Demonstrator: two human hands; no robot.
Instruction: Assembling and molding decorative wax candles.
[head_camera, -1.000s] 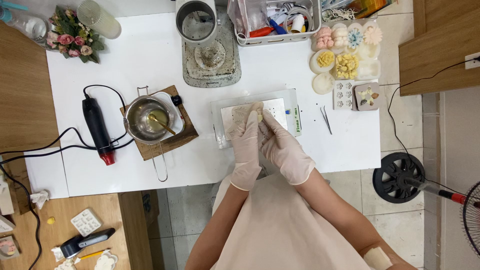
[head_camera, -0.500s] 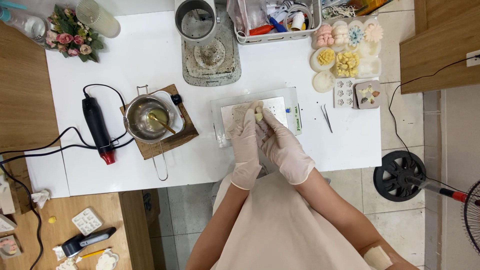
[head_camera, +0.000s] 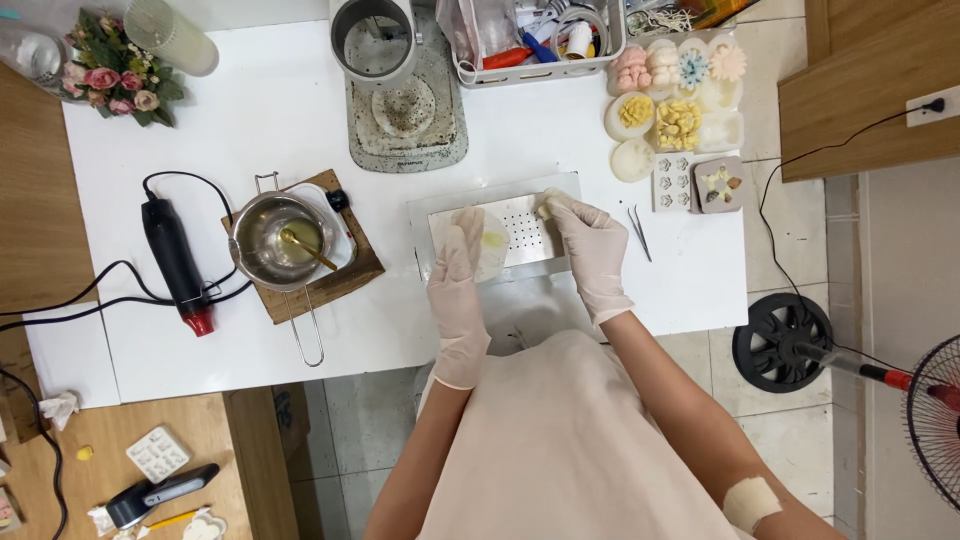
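Observation:
Both my hands wear pale gloves over a shiny metal tray (head_camera: 520, 190) with a perforated white plate (head_camera: 525, 225) in it. My left hand (head_camera: 458, 285) lies on a round translucent disc (head_camera: 492, 245) with a yellow spot, at the tray's left part. My right hand (head_camera: 590, 245) pinches a small pale piece (head_camera: 545, 207) at the tray's upper middle. Tweezers (head_camera: 640, 232) lie just right of the tray.
A steel pot (head_camera: 280, 240) with a spoon sits on a wooden board (head_camera: 350, 275), a black heat gun (head_camera: 175, 262) to its left. A grey scale with a cup (head_camera: 400, 100), a clear bin of tools (head_camera: 530, 40), flower-shaped moulds (head_camera: 675, 95), and a bouquet (head_camera: 110, 80) line the back. A fan (head_camera: 785, 340) stands on the floor.
My hands were pressed together over the tray's middle. They have separated: the left now rests on the disc, the right has moved up and right with a small piece.

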